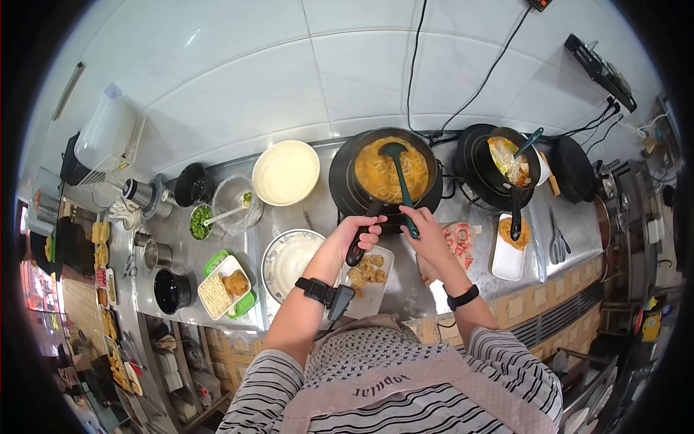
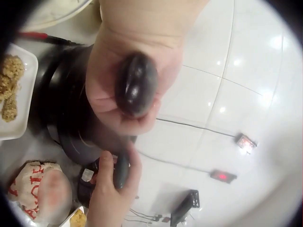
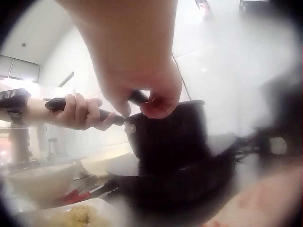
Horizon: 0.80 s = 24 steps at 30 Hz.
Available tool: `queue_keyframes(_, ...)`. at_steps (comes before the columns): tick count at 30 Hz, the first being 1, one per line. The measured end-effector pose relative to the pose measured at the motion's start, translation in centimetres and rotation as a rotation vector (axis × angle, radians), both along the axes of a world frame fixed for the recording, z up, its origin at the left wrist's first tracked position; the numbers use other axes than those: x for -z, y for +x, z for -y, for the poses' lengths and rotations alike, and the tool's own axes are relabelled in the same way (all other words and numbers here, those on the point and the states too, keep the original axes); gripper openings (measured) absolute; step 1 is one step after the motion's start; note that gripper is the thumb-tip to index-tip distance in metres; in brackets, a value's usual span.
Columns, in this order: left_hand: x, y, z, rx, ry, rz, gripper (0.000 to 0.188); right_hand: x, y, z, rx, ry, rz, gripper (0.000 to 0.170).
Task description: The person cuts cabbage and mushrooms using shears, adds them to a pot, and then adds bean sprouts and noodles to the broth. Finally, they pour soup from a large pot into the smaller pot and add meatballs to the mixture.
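Observation:
A black pot (image 1: 359, 189) of noodles in orange broth is over the black burner (image 1: 340, 173) in the head view. My left hand (image 1: 356, 237) grips its black handle (image 1: 354, 254), whose rounded end (image 2: 136, 85) faces the left wrist camera. With my right hand (image 1: 428, 235) I hold the dark green ladle (image 1: 402, 177), its bowl in the noodles. In the right wrist view the right hand (image 3: 147, 90) is above the rim of the pot (image 3: 170, 137), and the left hand (image 3: 78, 111) is wrapped around the handle.
A second pot (image 1: 531, 163) with food and a spoon stands on the right burner. Bowls, a tray of fried pieces (image 1: 383, 278), a red-printed bag (image 1: 459, 249) and a white dish (image 1: 508, 262) lie near. Greens (image 1: 200, 222) and a noodle tray (image 1: 215, 296) are left.

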State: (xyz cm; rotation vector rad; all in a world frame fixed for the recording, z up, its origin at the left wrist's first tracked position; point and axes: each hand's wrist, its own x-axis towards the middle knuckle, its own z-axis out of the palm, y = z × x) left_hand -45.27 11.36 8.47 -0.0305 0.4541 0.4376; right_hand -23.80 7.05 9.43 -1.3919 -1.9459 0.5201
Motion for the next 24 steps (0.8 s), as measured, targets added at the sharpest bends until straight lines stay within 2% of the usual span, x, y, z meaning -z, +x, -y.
queue_keyframes(6, -0.1, -0.1, 0.1, 0.001, -0.004, -0.019, 0.023, -0.7, -0.8, 0.1, 0.119, 0.046, 0.189, 0.039)
queue_keyframes(11, 0.1, 0.2, -0.1, 0.079, 0.106, -0.015, 0.007, 0.1, -0.7, -0.1, 0.097, 0.084, 0.205, 0.042)
queue_keyframes(12, 0.4, 0.6, 0.1, 0.060, 0.158, -0.016, 0.014, -0.6, -1.2, 0.2, 0.112, 0.035, 0.227, 0.042)
queue_keyframes(14, 0.9, 0.6, 0.3, 0.114, 0.142, 0.031, 0.030, -0.9, -1.8, 0.4, 0.079, 0.113, 0.230, 0.041)
queue_keyframes(16, 0.9, 0.5, 0.0, 0.139, 0.141, -0.028, 0.036, -0.2, -2.1, 0.4, 0.097, 0.075, 0.209, 0.041)
queue_keyframes(19, 2.6, 0.6, 0.1, 0.142, 0.324, -0.015, 0.034, -0.5, -2.5, 0.8, 0.092, 0.184, 0.286, 0.039)
queue_keyframes(20, -0.4, -0.4, 1.7, 0.015, 0.372, -0.041, 0.034, -0.9, -2.7, 1.0, 0.101, 0.238, 0.335, 0.037)
queue_keyframes(22, 1.3, -1.5, 0.9, 0.191, 0.286, -0.105, 0.035, -3.8, -4.0, 2.3, 0.138, 0.265, 0.410, 0.032)
queue_keyframes(23, 1.9, -2.6, 1.3, 0.193, 0.249, -0.034, 0.036, -4.2, -4.3, 2.9, 0.130, 0.282, 0.395, 0.031)
queue_keyframes(24, 0.5, -4.1, 2.3, 0.147, 0.239, -0.084, 0.030, -5.3, -5.0, 3.5, 0.115, 0.338, 0.395, 0.032)
